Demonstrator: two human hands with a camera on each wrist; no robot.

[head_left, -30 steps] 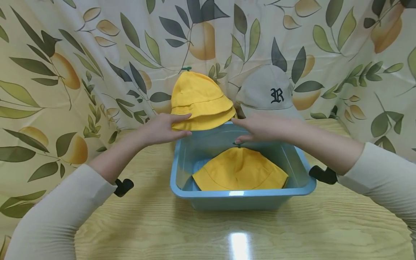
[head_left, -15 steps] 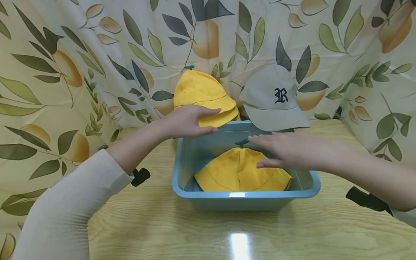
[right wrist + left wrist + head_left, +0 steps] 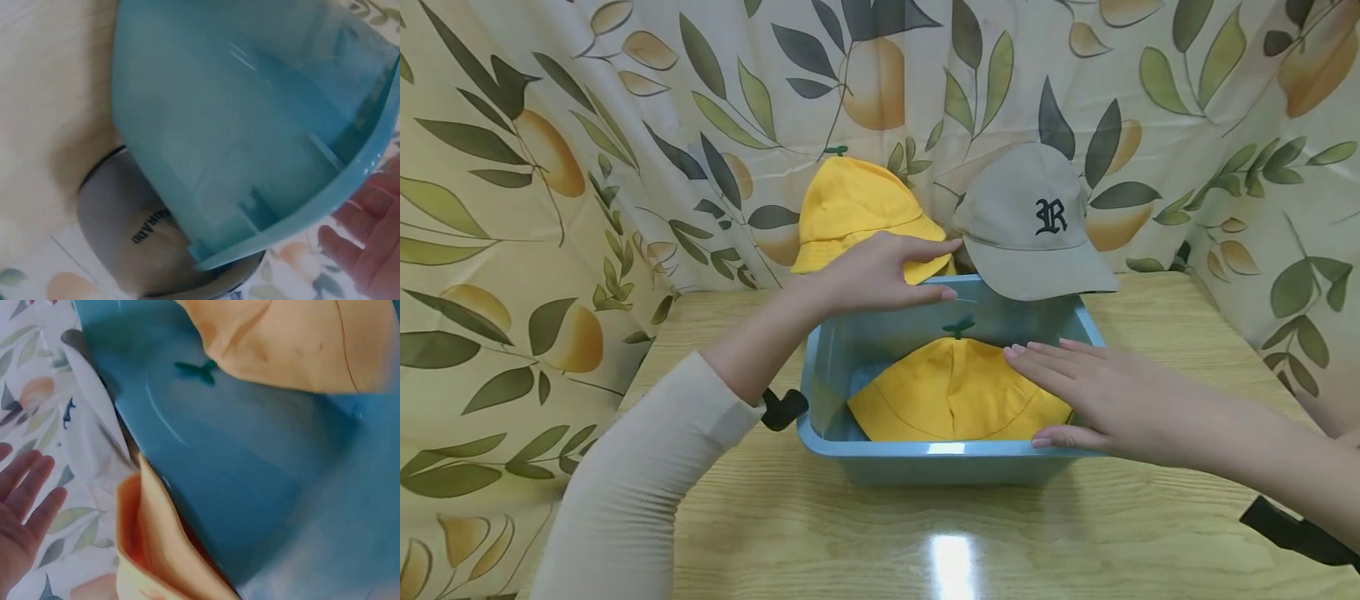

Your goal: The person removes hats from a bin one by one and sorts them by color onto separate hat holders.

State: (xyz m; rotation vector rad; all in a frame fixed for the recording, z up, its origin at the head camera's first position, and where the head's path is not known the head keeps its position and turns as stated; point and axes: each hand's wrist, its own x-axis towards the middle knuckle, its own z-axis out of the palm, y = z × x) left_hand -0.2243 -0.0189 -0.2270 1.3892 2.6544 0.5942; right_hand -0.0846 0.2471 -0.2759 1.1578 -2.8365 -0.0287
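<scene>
In the head view, my left hand [image 3: 891, 271] hovers over the back of the blue plastic tub [image 3: 820, 358] with fingers extended, holding nothing. Behind it, a yellow bucket hat [image 3: 857, 208] with a green sprout on top stands partly hidden. The thumb and index finger point toward a light grey baseball cap [image 3: 1030, 208] marked with a black letter R. My right hand [image 3: 1097, 396], flat and fingers straight, overlaps the tub's right side. Another yellow bucket hat [image 3: 955, 396] lies inside the tub, sprout upward. The right wrist view shows dark lettering on the cap [image 3: 137, 237].
A light wood table [image 3: 887, 533] carries the tub and the hats. A curtain [image 3: 715, 125] printed with leaves and fruit hangs close behind and at both sides. Dark straps with small camera mounts [image 3: 786, 408] are on the wrists.
My left hand has moved right, from beside the rear yellow hat to across its front. My right hand has drawn away from the grey cap, toward me and rightward, uncovering the visor.
</scene>
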